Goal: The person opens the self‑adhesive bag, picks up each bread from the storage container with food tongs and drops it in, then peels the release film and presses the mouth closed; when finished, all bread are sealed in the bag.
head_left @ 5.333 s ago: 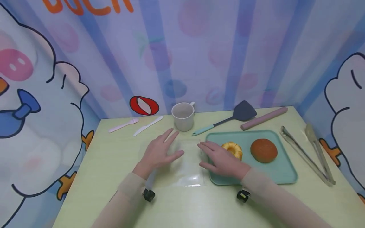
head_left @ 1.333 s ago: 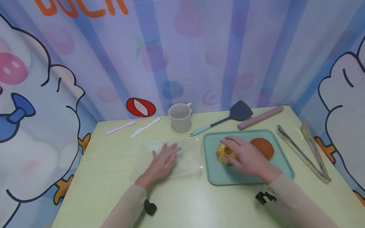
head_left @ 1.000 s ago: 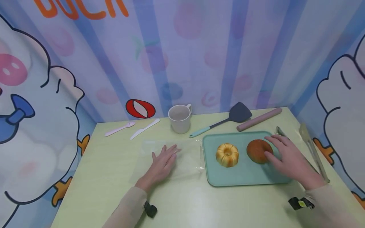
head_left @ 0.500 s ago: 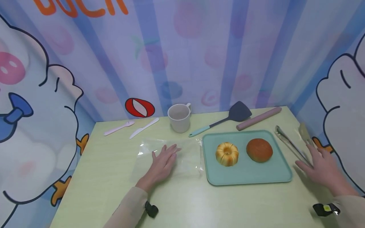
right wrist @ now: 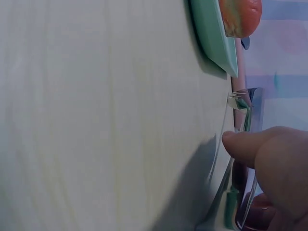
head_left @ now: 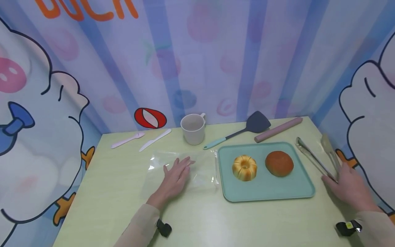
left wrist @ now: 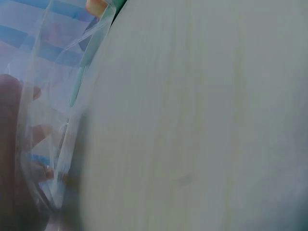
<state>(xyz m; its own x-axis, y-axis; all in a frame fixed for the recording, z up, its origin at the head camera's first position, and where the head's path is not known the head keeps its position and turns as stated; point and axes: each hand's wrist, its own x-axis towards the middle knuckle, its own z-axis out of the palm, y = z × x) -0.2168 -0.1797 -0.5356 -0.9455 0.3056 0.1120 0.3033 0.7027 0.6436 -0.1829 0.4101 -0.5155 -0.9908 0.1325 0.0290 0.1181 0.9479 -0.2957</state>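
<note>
My left hand (head_left: pixel 175 180) rests with extended fingers on a clear plastic bag (head_left: pixel 202 173) lying on the table. In the left wrist view, the transparent film (left wrist: pixel 60 62) rises beside the fingers, which show partly through it. At the right, my right hand (head_left: pixel 353 187) grips metal tongs (head_left: pixel 314 158) near their joined end, both arms pointing away and spread apart. The right wrist view shows the thumb (right wrist: pixel 257 147) along the tongs, with the other fingers mostly hidden. Between the hands, a green tray (head_left: pixel 268 192) holds a ring-shaped, fluted bread (head_left: pixel 244 168) and a round brown bun (head_left: pixel 279 164).
Along the back lie a pink plastic fork (head_left: pixel 128 140), a white plastic knife (head_left: pixel 155 140), a grey mug (head_left: pixel 193 129), a dark-headed spatula (head_left: pixel 257 122) and a mauve rolling pin (head_left: pixel 278 130). A printed curtain (head_left: pixel 216 68) stands behind the table.
My right hand has left the ring-shaped bread, passed over the bun and closed on the tongs. My left hand has come down onto the bag and stayed there.
</note>
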